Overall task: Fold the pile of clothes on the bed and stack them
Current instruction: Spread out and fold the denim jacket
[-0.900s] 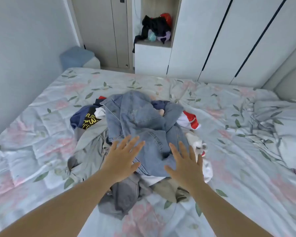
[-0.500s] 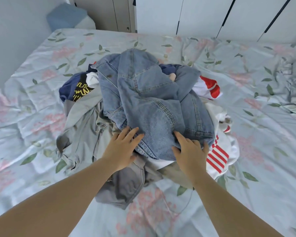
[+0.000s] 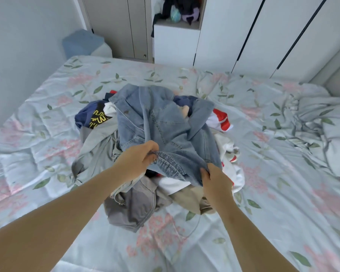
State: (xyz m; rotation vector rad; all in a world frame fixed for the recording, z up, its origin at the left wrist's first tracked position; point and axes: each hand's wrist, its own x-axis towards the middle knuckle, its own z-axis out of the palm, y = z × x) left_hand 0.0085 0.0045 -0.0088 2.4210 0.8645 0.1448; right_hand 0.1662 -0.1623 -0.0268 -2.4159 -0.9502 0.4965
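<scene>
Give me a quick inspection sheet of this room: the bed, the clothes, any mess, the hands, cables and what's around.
Surface: bed with a rumpled floral cover.
Job's things: unfolded pile of clothes mid-bed; denim jacket on top; grey, navy, white and red pieces beneath. No folded stack seen.
Clutter: bunched bedding at the right edge.
Hands: left hand and right hand both grip the denim jacket's near hem, fingers closed on it.
Cables: nothing seen.
Surroundings: white wardrobe behind; an open shelf holding dark clothes; blue stool by the wall.
</scene>
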